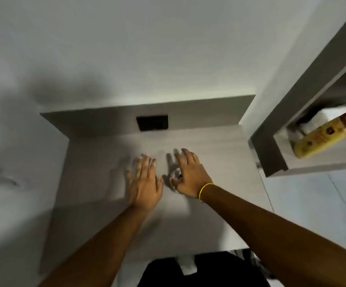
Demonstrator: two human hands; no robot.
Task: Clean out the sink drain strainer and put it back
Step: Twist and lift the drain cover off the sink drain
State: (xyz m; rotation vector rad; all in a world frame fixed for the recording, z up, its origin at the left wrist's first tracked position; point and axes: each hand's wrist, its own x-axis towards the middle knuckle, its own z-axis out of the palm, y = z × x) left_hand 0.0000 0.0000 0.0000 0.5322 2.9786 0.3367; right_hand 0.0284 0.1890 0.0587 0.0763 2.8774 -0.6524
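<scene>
The view is blurred by motion. My right hand (188, 175), with a yellow band on the wrist, reaches out over a grey counter (209, 154). Its thumb and forefinger pinch a small round silvery thing that looks like the drain strainer (175, 175); the other fingers are spread. My left hand (145, 183) is stretched out flat just to the left of it, palm down, fingers apart and holding nothing. The two hands are close but apart. No sink shows in this view.
A black rectangular plate (152, 123) sits in the grey back panel behind the counter. At the right a grey shelf frame (271, 150) juts out, with a yellow package (319, 139) inside. Pale floor tiles lie below it. My dark clothing (209, 270) fills the bottom edge.
</scene>
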